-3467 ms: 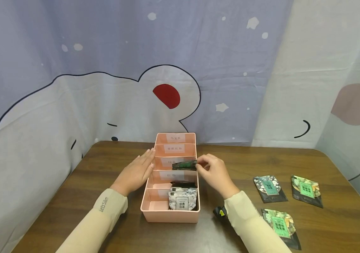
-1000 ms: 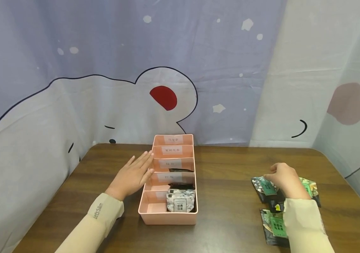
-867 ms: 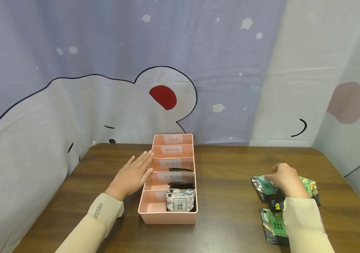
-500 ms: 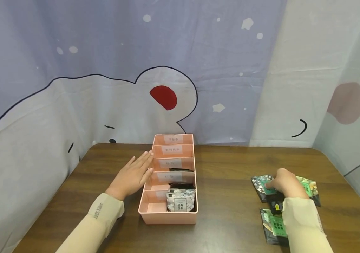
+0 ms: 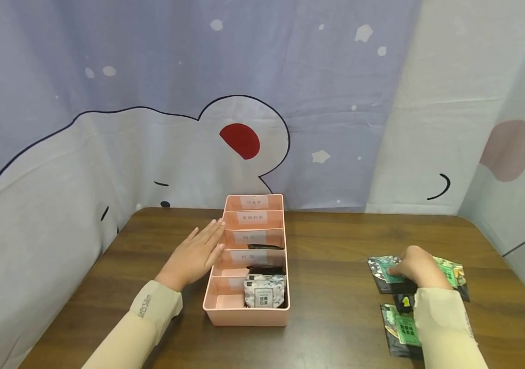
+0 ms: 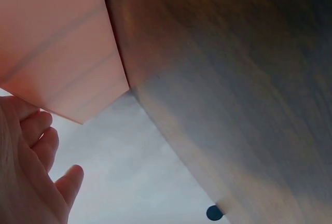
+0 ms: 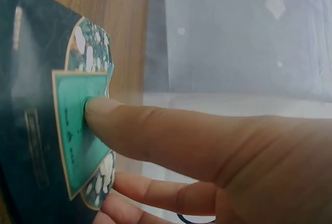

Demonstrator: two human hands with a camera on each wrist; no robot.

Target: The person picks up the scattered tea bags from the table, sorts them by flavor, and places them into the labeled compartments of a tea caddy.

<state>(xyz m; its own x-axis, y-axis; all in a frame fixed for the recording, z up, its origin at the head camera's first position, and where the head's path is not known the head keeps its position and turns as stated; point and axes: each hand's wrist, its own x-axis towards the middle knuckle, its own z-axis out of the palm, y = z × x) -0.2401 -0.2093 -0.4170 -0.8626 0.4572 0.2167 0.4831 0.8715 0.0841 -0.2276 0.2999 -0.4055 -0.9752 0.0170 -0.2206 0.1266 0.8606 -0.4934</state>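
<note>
My left hand [image 5: 194, 256] rests with straight fingers against the left side of a pink divided box [image 5: 249, 316]; in the left wrist view its fingertips lie at the box's rim. At the right of the table, my right hand [image 5: 421, 267] pinches a tea packet [image 5: 380, 284], dark with a white-flower print and a teal label. The right wrist view shows the thumb [image 7: 150, 130] on the label of this packet [image 7: 31, 79] and the other fingers behind its edge. In the box, white tea packets [image 5: 264, 294] fill the front compartment's right side.
Dark packets stand in the second [image 5: 267, 270] and third [image 5: 266, 246] compartments. A green-labelled packet [image 5: 457, 277] lies right of my right hand, partly covered. Another green-labelled packet [image 5: 393, 338] lies nearer, partly under the right sleeve. A patterned curtain [image 5: 327, 102] hangs behind the table.
My right hand has left a green packet in the box's third compartment and moved right to the teal-labelled packet, its thumb lowering onto the label. My left hand stays at the box.
</note>
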